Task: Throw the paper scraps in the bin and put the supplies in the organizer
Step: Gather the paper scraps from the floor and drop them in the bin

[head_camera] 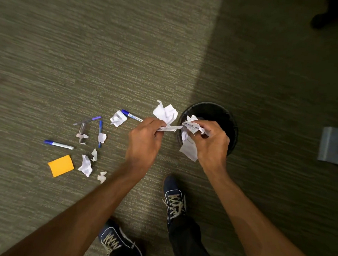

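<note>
My left hand grips a crumpled white paper wad just left of the black mesh bin. Over the bin's near rim, my right hand clutches more paper scraps; a paper strip runs between both hands. Left on the carpet lie several loose scraps, another scrap, blue-capped markers, blue pens, a small clear tube and an orange sticky-note pad.
A grey organizer stands at the right edge, partly cut off. My two dark sneakers stand on the carpet below the hands. A dark object shows at the top right.
</note>
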`<action>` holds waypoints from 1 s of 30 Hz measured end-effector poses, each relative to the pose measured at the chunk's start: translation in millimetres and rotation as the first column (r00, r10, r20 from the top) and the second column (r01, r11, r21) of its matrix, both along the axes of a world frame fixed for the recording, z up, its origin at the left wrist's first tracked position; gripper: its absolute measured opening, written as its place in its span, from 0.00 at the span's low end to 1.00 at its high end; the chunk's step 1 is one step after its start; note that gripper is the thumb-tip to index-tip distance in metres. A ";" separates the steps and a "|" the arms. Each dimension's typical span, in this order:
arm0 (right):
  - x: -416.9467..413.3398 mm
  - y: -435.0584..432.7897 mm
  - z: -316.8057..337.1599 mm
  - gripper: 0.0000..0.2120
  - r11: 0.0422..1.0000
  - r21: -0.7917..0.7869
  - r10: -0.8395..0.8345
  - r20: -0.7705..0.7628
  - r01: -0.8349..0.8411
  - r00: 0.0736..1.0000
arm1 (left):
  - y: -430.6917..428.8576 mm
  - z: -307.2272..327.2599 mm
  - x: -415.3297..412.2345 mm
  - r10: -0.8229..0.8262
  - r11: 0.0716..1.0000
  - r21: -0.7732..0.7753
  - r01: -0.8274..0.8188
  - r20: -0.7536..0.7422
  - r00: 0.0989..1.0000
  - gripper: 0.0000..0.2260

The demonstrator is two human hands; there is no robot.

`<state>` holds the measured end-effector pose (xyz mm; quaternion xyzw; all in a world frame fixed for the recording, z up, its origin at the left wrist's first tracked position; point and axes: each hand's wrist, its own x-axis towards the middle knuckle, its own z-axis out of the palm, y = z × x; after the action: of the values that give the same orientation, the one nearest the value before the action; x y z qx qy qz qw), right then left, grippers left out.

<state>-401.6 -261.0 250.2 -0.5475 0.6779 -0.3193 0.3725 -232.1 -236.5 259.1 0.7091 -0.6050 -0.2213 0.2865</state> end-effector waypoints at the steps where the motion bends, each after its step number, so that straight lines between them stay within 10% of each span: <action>1: -8.5 -1.3 -2.6 0.11 1.000 0.019 -0.024 -0.001 0.024 1.000 | -3.1 -3.1 -9.6 -0.002 1.000 0.009 0.002 -0.011 1.000 0.11; 9: -66.0 -18.0 -55.2 0.12 0.944 0.221 -0.251 0.002 0.245 0.968 | -30.2 -53.6 -86.2 0.053 0.982 0.189 -0.022 -0.164 0.985 0.06; 18: -88.2 -36.0 -112.6 0.03 0.949 0.281 -0.088 -0.191 0.140 0.978 | -58.1 -119.5 -116.7 0.155 0.915 0.398 -0.066 -0.196 0.968 0.13; 30: -86.4 -38.2 -115.8 0.16 0.906 0.412 -0.011 -0.218 0.102 0.976 | -65.5 -133.1 -126.4 0.080 0.825 0.553 0.117 -0.318 0.945 0.30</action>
<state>-488.0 -299.2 134.5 -0.4653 0.7818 -0.1167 0.3983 -358.5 -302.0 126.0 0.7091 -0.4631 -0.5077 0.1581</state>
